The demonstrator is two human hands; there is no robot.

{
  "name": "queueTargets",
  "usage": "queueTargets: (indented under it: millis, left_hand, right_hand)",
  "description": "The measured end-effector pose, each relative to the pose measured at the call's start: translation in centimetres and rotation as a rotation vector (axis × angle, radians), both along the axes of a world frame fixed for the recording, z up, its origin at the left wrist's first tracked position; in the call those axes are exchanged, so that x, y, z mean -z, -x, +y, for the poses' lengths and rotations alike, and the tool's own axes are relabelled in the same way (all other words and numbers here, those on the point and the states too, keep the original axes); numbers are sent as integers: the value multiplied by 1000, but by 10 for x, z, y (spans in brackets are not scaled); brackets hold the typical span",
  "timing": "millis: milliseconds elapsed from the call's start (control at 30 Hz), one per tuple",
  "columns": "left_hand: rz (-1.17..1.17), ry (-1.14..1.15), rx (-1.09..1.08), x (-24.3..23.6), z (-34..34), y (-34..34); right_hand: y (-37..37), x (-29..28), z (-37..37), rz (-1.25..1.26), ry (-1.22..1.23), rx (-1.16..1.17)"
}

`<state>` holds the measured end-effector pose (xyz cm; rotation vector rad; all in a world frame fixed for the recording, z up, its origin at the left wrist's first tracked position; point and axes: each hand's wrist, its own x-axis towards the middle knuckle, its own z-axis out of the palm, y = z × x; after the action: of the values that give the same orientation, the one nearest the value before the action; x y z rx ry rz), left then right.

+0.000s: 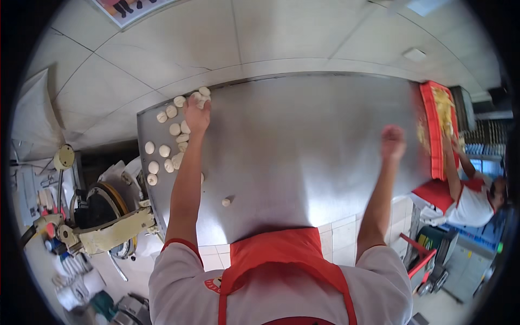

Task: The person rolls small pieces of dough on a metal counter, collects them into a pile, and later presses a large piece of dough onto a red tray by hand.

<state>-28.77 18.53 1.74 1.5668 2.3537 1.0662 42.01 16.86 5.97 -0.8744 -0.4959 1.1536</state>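
Observation:
My left hand (197, 111) reaches to the back left of a steel worktable (303, 141), its curled fingers gripping dough (199, 99) among several round, pale balls. More dough balls (164, 150) lie scattered down that side, and a small lone piece (226, 202) sits nearer me. My right hand (393, 141) is over the table's right part, blurred by motion, so I cannot make out its fingers or anything in them.
A red tray (433, 95) of yellowish food stands along the right end, with a co-worker's arm (452, 170) reaching into it. A cream-painted machine (108, 233) stands left of the table. A red-handled trolley (424, 257) is at lower right.

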Motion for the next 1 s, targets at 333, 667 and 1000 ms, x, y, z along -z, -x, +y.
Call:
queueTargets:
  millis: [333, 667, 1000]
  left_hand:
    - [-267, 72, -106, -5, -14, 53]
    - [-233, 122, 415, 67, -293, -107]
    - [206, 479, 732, 22, -296, -176]
  right_hand:
    - [653, 82, 75, -917, 19, -600]
    - [421, 126, -25, -1157, 126, -356]
    - [238, 75, -316, -1938, 277, -478]
